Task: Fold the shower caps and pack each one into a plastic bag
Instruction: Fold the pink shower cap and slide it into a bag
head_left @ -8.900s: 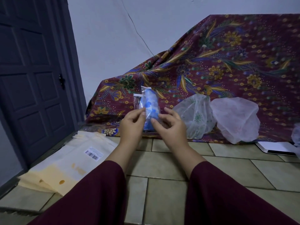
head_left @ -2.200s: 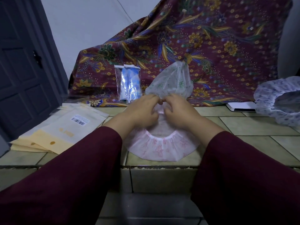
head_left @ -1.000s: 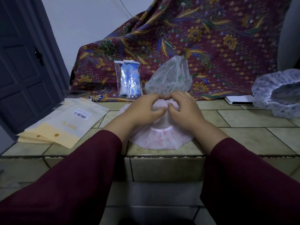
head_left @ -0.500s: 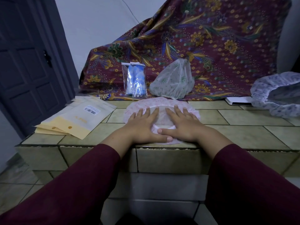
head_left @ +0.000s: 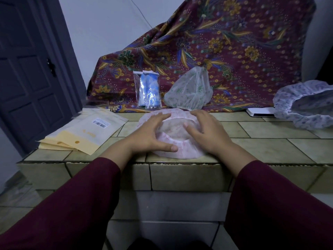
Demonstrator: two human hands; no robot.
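Under both spread hands (head_left: pixel 151 136) (head_left: pixel 207 132), flat, ungripping, the half-hidden pink shower cap (head_left: pixel 177 152).

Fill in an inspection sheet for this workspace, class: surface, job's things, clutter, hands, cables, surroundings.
Surface: tiled ledge.
Job's things: pink shower cap flat at the front edge; packed blue cap upright; green-print cap and purple-print cap unfolded; plastic bags stacked left.
Clutter: white flat object.
Hands: left hand and right hand press on the pink cap, fingers spread.
Cables: thin wire on wall.
Surroundings: patterned cloth; dark door.
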